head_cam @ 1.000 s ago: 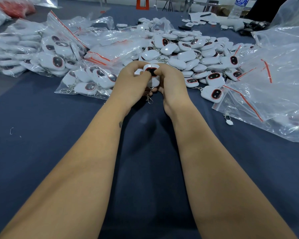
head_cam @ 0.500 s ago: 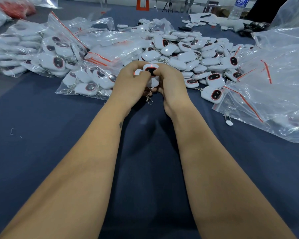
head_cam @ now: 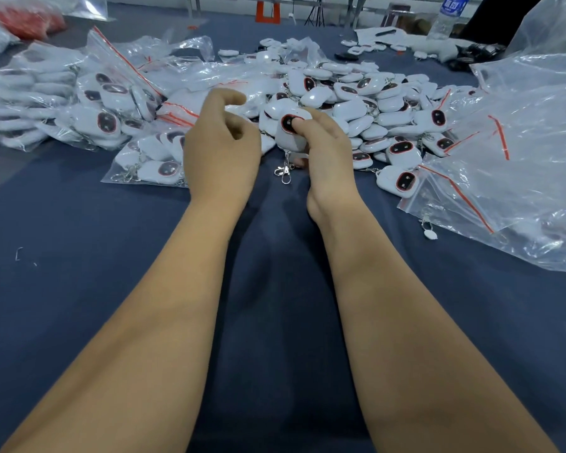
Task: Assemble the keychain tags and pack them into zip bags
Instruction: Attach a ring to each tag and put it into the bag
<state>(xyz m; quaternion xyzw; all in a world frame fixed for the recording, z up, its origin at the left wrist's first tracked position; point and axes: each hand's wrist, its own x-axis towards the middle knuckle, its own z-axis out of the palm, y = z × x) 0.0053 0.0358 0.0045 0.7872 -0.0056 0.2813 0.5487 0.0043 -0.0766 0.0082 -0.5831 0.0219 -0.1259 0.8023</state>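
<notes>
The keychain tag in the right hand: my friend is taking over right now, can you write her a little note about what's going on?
Right hand grips one white keychain tag, thumb on its dark face; its metal clasp dangles below.
Left hand holds nothing, fingers loosely curled, beside the tag.
Loose tags are heaped behind the hands; filled zip bags lie on the left, empty zip bags on the right.
Done: several bags packed. Left: bag this tag, then work through the heap.
</notes>
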